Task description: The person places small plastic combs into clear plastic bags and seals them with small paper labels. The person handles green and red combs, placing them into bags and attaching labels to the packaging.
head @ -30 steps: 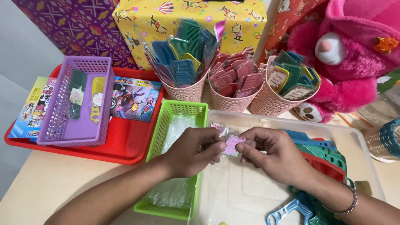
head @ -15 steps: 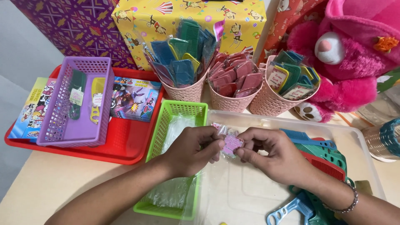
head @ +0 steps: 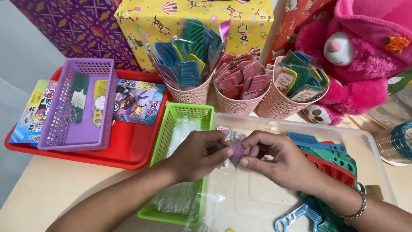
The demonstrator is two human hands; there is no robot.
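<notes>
My left hand (head: 196, 154) and my right hand (head: 279, 160) meet over a clear plastic tray (head: 369, 146), both pinching a small pink comb in a clear plastic sleeve (head: 236, 148). The sleeve's crinkled top sticks up between my fingertips. My left hand hovers over the right side of a green mesh basket (head: 169, 133) that holds clear plastic bags. My right wrist wears a beaded bracelet. Loose blue, green and red combs (head: 330, 161) lie in the tray just right of my right hand.
Three pink mesh cups (head: 234, 105) with packaged combs stand behind the tray. A red tray (head: 128, 148) at left carries a purple basket (head: 81, 129) and picture cards. Wrapped gift boxes (head: 171, 17) and a pink plush bear (head: 356, 56) line the back.
My fingers have worked the small pink comb further between both hands; it has turned and slipped a little lower and to the right. My arms stay in the same place.
</notes>
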